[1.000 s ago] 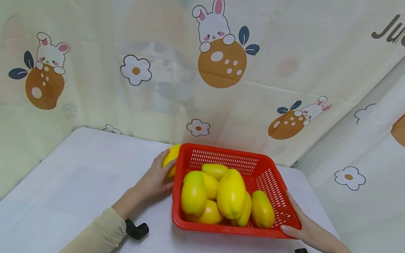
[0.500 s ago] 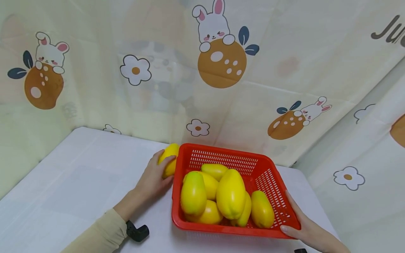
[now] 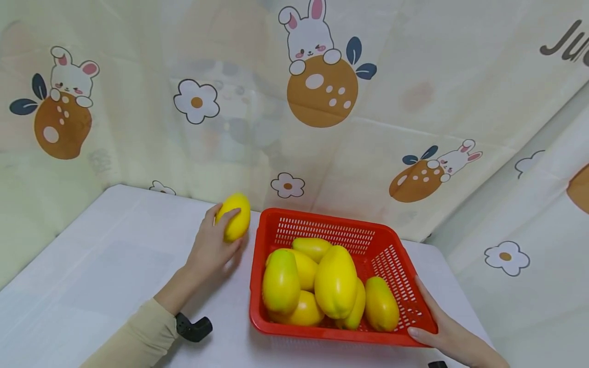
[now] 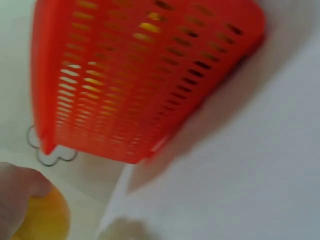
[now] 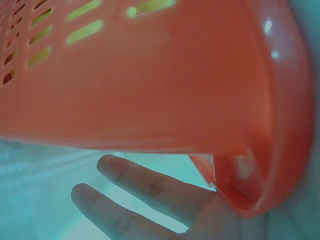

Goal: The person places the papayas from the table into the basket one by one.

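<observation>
In the head view my left hand (image 3: 212,244) holds a yellow mango (image 3: 237,217) above the table, just left of the red plastic basket (image 3: 331,335). The thumb lies across the fruit's near side. The left wrist view shows part of that mango (image 4: 47,220) under the thumb, near the basket's slotted wall (image 4: 125,65). At the basket's right front corner, my right hand (image 3: 446,327) grips the rim, thumb over it and fingers along the outside. Two of its fingers (image 5: 150,187) stretch out beside the wall in the right wrist view. Several yellow mangoes (image 3: 336,281) lie piled inside.
A white cloth covers the table (image 3: 115,276). Behind it hangs a pale curtain (image 3: 239,138) printed with rabbits, fruit and flowers. A black camera mount (image 3: 194,328) sits at the left wrist; another black piece (image 3: 437,364) shows at the bottom right.
My left hand has drawn the mango away from the basket's left side, leftward and upward, so the whole fruit shows. The basket and my right hand have stayed put.
</observation>
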`<action>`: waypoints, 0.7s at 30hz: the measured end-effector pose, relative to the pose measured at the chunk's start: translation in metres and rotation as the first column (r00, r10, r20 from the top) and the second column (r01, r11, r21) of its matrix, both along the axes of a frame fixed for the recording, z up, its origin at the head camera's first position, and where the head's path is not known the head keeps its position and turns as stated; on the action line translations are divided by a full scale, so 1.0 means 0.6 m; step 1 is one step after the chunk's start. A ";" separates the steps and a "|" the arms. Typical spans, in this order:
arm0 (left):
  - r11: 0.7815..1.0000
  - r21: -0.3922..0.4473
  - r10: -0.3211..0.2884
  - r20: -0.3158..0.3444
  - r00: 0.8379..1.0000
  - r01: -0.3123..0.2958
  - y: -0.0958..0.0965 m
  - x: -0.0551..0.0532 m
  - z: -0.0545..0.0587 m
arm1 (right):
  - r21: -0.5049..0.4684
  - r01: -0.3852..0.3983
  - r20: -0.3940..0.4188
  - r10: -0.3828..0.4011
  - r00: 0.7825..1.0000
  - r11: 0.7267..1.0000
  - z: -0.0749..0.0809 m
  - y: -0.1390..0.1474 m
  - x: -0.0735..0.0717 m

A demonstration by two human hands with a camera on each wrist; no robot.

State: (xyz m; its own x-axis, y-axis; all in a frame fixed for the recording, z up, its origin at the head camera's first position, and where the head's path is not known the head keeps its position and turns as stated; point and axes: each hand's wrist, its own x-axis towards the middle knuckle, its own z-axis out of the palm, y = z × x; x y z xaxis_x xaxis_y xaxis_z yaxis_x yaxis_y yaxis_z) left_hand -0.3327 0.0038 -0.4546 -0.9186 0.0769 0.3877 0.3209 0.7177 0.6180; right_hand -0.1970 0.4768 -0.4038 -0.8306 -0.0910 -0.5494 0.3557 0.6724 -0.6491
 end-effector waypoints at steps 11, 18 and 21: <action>0.993 0.094 0.076 -0.124 0.989 -0.064 -0.020 0.008 0.053 | -0.021 0.011 0.013 -0.011 1.000 1.000 0.000 0.000 0.001; 0.987 0.140 0.104 -0.175 0.979 -0.080 -0.024 0.018 0.075 | -0.033 -0.001 0.002 0.001 1.000 0.999 0.001 0.001 0.000; 0.985 0.158 0.102 -0.195 0.975 -0.071 -0.023 0.023 0.084 | -0.033 -0.005 -0.005 0.005 1.000 0.999 0.002 0.000 0.000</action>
